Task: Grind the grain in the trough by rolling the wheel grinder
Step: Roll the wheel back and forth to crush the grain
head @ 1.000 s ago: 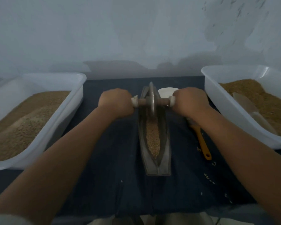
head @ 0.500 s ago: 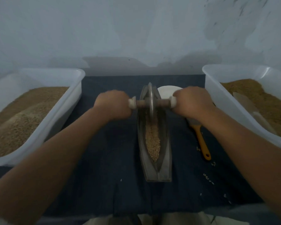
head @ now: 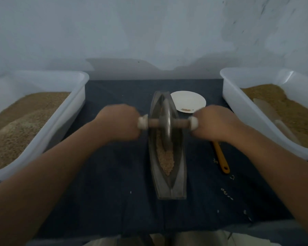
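As two tubs [head: 66,121] flank one trough [head: 180,167], left hand [head: 119,122] — right hand [head: 214,123] — clench wheel grinder [head: 165,119]

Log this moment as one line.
left hand: grips handle | right hand: grips handle | wheel grinder: upright in trough | grain: heaped near end

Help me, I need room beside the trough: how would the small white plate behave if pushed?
The plate looks thin and shallow, so probably light and quick to skid or flip if caught at the rim. The dark cloth under it may drag a little. The few grains on it would likely scatter.
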The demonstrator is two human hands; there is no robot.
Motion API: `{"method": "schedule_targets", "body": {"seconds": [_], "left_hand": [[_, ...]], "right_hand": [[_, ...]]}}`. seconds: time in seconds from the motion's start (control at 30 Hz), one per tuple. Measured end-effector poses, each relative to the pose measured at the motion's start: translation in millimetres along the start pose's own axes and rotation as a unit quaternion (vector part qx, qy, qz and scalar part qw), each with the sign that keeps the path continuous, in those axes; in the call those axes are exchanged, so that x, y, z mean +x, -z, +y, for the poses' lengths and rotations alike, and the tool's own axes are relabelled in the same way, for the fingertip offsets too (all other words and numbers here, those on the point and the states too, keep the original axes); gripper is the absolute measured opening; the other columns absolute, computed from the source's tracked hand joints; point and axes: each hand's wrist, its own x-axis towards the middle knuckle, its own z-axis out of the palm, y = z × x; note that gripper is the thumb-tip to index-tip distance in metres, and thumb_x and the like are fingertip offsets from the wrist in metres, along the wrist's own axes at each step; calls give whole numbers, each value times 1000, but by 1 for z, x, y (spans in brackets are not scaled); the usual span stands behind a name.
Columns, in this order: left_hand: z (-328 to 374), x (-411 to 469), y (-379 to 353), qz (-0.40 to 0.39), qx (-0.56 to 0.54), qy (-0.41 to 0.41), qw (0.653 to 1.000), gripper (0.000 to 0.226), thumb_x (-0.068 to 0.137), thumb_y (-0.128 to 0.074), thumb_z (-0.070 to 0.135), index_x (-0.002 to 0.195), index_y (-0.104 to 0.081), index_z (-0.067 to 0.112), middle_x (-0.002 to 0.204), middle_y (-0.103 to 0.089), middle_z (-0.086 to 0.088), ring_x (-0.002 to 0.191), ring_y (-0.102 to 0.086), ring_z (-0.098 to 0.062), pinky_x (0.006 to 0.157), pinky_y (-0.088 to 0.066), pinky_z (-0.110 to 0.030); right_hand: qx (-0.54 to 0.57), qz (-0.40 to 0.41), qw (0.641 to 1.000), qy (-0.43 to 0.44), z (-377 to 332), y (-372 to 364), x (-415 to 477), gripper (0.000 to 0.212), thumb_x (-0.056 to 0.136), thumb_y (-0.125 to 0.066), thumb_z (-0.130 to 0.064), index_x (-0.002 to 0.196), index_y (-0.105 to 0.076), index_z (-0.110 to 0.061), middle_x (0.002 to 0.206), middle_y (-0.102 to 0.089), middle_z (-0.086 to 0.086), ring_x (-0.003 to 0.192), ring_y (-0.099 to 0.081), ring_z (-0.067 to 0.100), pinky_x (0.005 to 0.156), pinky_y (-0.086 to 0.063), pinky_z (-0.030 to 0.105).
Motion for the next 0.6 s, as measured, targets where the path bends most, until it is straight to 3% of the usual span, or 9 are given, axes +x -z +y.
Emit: {"method": "schedule_targets", "body": {"seconds": [0.07,0.13,0.27,0.37,0.47,0.53,0.6], "left_hand": [[-1,32,10,28,7,46,999,29,82,-57,49,70,-56,22,73,-58,6,68,-58,-23,65,-48,-34],[-1,50,13,41,11,65,997,32,84,-59,51,71,-56,22,74,-60,3,69,-59,-25,68,-51,-36],[3,23,8,-10,-32,36,999,24,83,-61,42,71,-58,22,73,-61,5,72,-64,-23,69,-54,-36],[5,-29,0,-55,-69,9,996,20,73,-60,40,65,-59,22,62,-61,7,60,-61,-12,55,-46,-28],[7,-61,-7,-54,-91,-15,994,24,63,-53,44,56,-49,21,48,-56,12,42,-44,-1,43,-29,-22],[3,-49,-9,-57,-75,-17,995,26,65,-51,46,59,-52,21,50,-55,8,48,-49,-3,47,-36,-24],[-3,-16,-12,-23,-47,15,999,28,74,-53,50,66,-55,24,64,-57,11,61,-57,-15,59,-45,-30]], "right_hand": [[-42,82,995,-39,0,-3,26,30,88,-59,-52,70,-57,-28,64,-53,-8,62,-54,12,56,-42,31],[-38,90,993,-60,-2,-1,44,28,89,-57,-55,77,-60,-30,69,-54,-8,68,-57,17,62,-48,33],[-17,24,999,-31,1,2,31,24,84,-62,-49,70,-63,-30,70,-62,-7,62,-58,12,54,-42,30],[38,-75,996,15,0,8,-13,20,71,-63,-49,66,-65,-30,60,-65,-8,52,-62,9,48,-42,27],[65,-129,988,51,-5,17,-35,15,66,-59,-56,80,-64,-51,69,-61,-37,62,-62,-9,46,-38,23],[36,-84,995,46,-5,16,-26,22,71,-62,-56,70,-66,-35,62,-65,-16,51,-61,6,47,-40,26],[-24,15,999,23,-7,14,-4,29,79,-63,-55,67,-62,-29,60,-60,-7,56,-57,8,52,-44,29]]}}
